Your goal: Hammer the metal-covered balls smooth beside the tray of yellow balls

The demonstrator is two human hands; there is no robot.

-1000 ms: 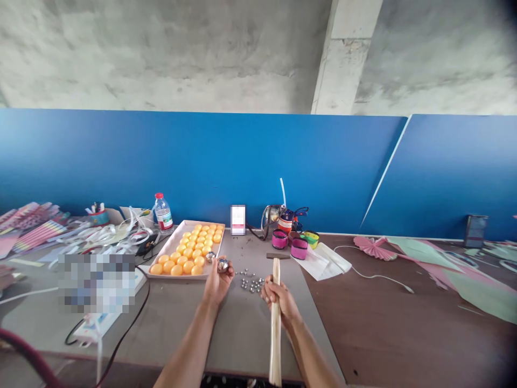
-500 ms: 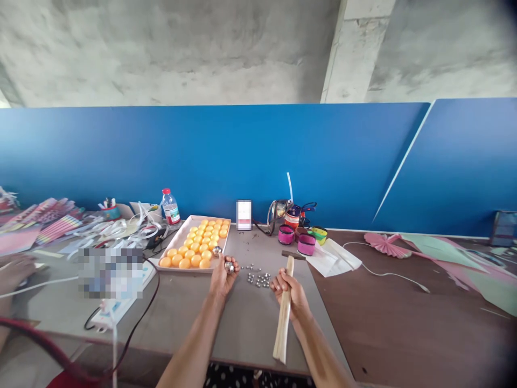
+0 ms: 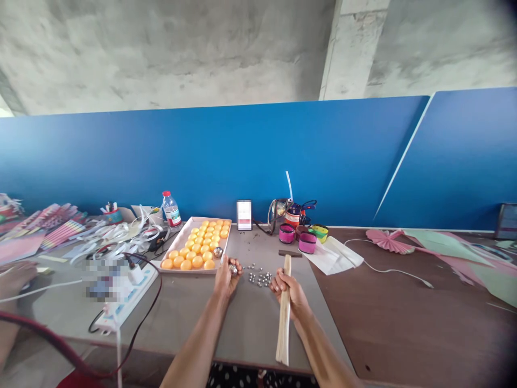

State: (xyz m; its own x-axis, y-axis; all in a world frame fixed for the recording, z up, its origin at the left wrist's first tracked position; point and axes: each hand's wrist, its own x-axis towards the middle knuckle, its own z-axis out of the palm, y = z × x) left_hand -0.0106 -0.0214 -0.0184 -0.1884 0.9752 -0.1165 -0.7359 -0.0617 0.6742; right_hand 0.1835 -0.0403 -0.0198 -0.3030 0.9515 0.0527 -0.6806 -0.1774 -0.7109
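Observation:
A shiny silver ball-shaped piece point(image 3: 233, 269) is held in the curled fingers of my left hand point(image 3: 224, 280), close to the tray's near right corner. My right hand point(image 3: 291, 293) is closed around the wooden handle of a hammer point(image 3: 284, 328), whose dark metal head points away from me. Whether its fingertips also pinch something small is unclear. Between my hands several small silver balls point(image 3: 260, 278) lie loose on the grey tabletop. A pale tray point(image 3: 177, 237) at the left bears rows of orange balls point(image 3: 197, 262) and another silver ball-shaped piece point(image 3: 218, 251).
Behind stand a blurred phone point(image 3: 244, 214), a bottle point(image 3: 172, 210) and pink rolled bands point(image 3: 307, 243). White paper point(image 3: 333, 256) lies right of the hammer head. A power strip point(image 3: 127, 302) with cables sits at left, near another person's hand point(image 3: 16, 277).
The view has tilted slightly. My left hand has shifted a little right and turned, exposing the silver piece in the tray more. The hammer's head has swung slightly left.

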